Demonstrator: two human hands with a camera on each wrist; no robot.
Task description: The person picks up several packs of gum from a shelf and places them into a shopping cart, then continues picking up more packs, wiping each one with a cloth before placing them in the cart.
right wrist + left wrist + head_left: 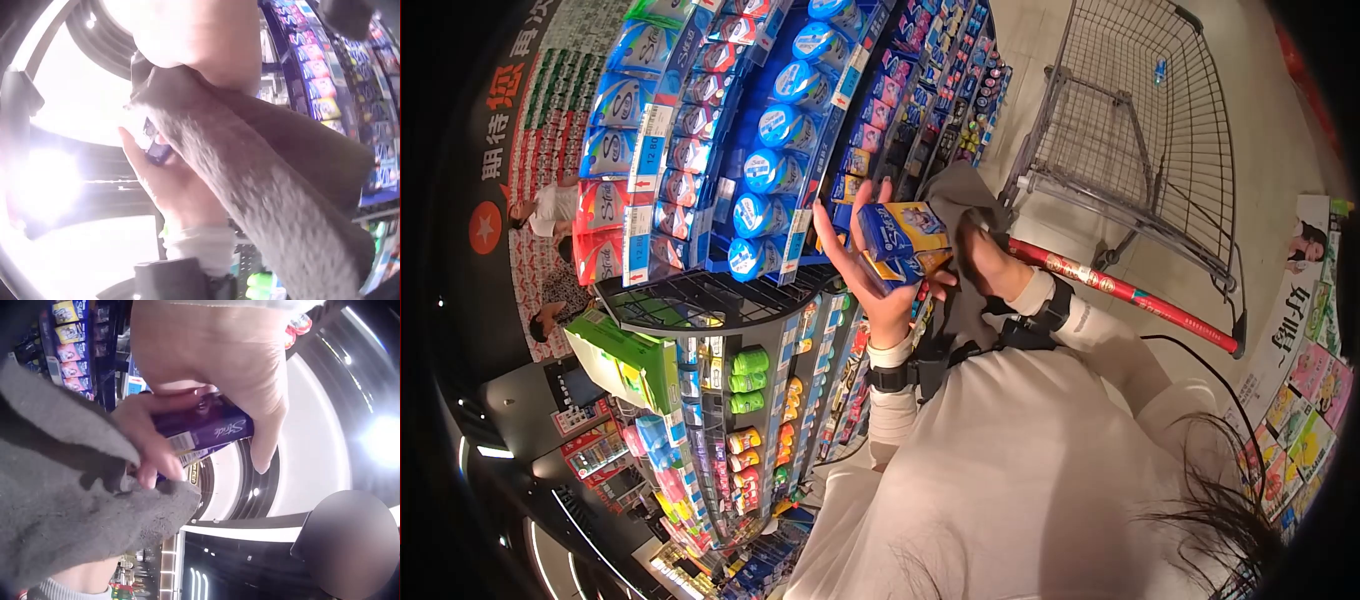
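My left hand point(874, 275) grips two blue-and-yellow boxes stacked together, the upper box point(908, 232) facing up, some of its fingers spread past them. In the left wrist view that hand point(212, 356) is curled round a dark "Stride" box point(212, 432). Beside the boxes, my right hand point(990, 262) holds a grey cloth point(962, 200) that hides most of its fingers. The cloth point(250, 181) crosses the right wrist view below the right hand point(203, 37), partly covering the left hand point(181, 187) and the box point(157, 150) there.
A curved gum shelf point(800, 290) with blue tubs and packs stands at the left and ahead. A shopping cart point(1145, 150) with a red handle point(1120, 285) is to the right. Farther left are people near stocked shelves.
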